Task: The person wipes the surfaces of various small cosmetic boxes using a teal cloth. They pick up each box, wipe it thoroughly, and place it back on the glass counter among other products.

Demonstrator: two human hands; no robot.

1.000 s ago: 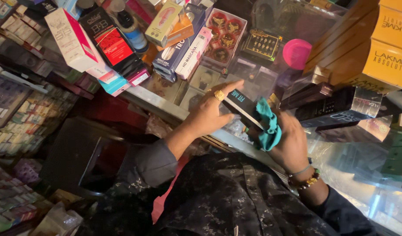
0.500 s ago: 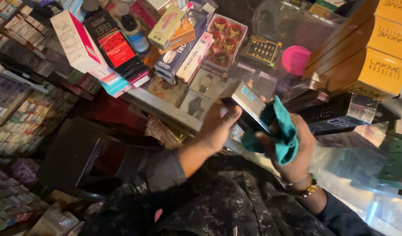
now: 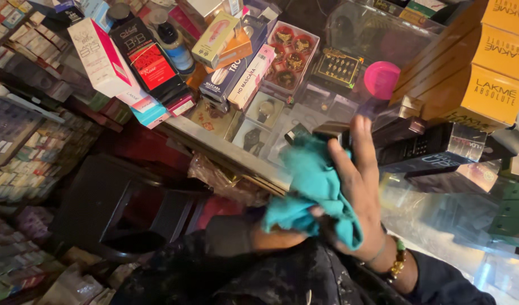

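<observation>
Cloth (image 3: 311, 186), one teal piece, bunched over the near edge of a glass counter (image 3: 225, 149) between two hands.

One right hand (image 3: 358, 192) lies against the cloth's right side, fingers stretched up and apart, thumb pressing into the fabric. One left hand is almost wholly hidden under the cloth's left part, so I cannot tell its grip; only its forearm (image 3: 276, 240) shows near the body. Far left on the counter stand one pink-and-white box (image 3: 98, 56) and one black-and-red box (image 3: 146, 59). One round pink lid (image 3: 382, 79) sits far right, beside one stack of yellow boxes (image 3: 485, 62).
</observation>
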